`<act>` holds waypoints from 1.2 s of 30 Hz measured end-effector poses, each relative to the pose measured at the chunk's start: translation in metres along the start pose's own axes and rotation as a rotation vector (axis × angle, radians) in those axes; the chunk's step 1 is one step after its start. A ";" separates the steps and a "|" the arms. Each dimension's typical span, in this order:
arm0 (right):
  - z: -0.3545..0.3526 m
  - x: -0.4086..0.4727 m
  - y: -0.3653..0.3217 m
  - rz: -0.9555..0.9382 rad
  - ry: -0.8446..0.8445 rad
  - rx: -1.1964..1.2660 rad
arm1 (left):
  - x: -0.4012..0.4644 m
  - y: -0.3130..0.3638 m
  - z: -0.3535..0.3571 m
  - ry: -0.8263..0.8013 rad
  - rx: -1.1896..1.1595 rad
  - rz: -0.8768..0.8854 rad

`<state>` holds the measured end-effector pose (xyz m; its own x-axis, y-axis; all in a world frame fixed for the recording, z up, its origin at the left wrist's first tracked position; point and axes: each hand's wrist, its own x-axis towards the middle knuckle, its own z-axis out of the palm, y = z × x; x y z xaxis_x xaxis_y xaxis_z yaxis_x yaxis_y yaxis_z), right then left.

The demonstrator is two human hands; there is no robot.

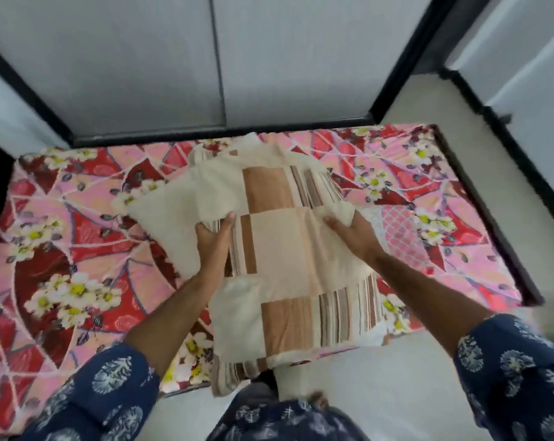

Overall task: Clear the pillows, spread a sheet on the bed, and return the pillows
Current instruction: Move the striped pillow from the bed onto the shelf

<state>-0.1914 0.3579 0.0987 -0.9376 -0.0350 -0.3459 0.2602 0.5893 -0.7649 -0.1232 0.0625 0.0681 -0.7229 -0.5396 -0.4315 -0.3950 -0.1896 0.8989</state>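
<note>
I hold a cream pillow (pixel 285 249) with brown and striped patches over the middle of the bed. My left hand (pixel 213 240) grips its left side, thumb on top. Gripping its right edge is my right hand (pixel 349 232), fingers curled into the cloth. A second cream pillow (pixel 180 198) seems to lie beneath it, reaching toward the wall; where one ends and the other starts is unclear. The bed carries a red and pink sheet (pixel 78 249) with white flowers, spread flat. A pink latticed patch (pixel 393 224) of cloth shows just right of my right hand.
A grey panelled wall (pixel 205 58) with a black frame (pixel 221 135) runs along the far side of the bed. The bed's dark edge (pixel 492 218) borders a pale floor (pixel 460 138) on the right. White floor (pixel 364 377) lies near my feet.
</note>
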 end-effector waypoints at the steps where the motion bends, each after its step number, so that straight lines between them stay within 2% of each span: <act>1: -0.021 -0.014 0.013 0.021 0.056 0.024 | -0.007 0.006 0.018 -0.053 0.033 0.013; 9: -0.181 -0.163 0.136 0.087 0.466 0.289 | -0.150 0.020 0.182 -0.530 0.201 0.175; 19: -0.352 -0.387 0.279 0.172 0.915 0.468 | -0.404 -0.004 0.391 -0.953 0.291 0.383; 27: -0.449 -0.486 0.370 0.284 1.234 0.530 | -0.552 -0.041 0.537 -1.254 0.384 0.387; 36: -0.583 -0.537 0.459 0.392 1.494 0.515 | -0.696 -0.073 0.728 -1.586 0.383 0.375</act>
<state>0.2970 1.1178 0.2502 -0.0954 0.9953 0.0190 0.2812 0.0453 -0.9586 -0.0037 1.0492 0.2472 -0.5267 0.8471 -0.0711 -0.0124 0.0760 0.9970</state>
